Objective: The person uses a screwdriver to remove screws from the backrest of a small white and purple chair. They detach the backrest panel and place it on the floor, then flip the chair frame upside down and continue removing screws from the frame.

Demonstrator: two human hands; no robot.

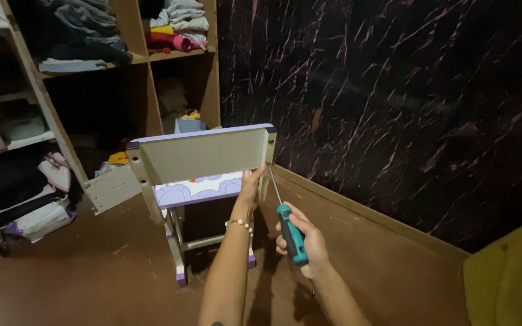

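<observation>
Head view: a small chair (197, 181) with lilac trim is seen standing on the brown floor (92, 271), close to the dark marbled wall (394, 90). Its pale panel is turned toward the camera, and a printed lilac panel is visible just below it. White legs with lilac feet are seen beneath.

A screwdriver (286, 223) with a teal and black handle is held in the right hand (300, 244). The fingers are closed firmly round the handle. The thin metal shaft is angled up and to the left, with its tip set at the right upright of the chair, just beneath the top corner. Whether the tip is seated in a screw cannot be told.

The left hand (250, 187) is placed against the same upright, just beside the shaft tip. Its fingers are pressed to the frame; whether they are wrapped round it cannot be told. A beaded bracelet (238, 224) is worn on the left wrist.

A wooden skirting board (364, 211) is noted along the foot of the wall. Open wooden shelves (134, 60) are seen behind the chair, loaded with folded clothes (176, 24). Bags and bundles are noted on the floor at the left. A yellow object (509, 278) is partly seen at the lower right edge.
</observation>
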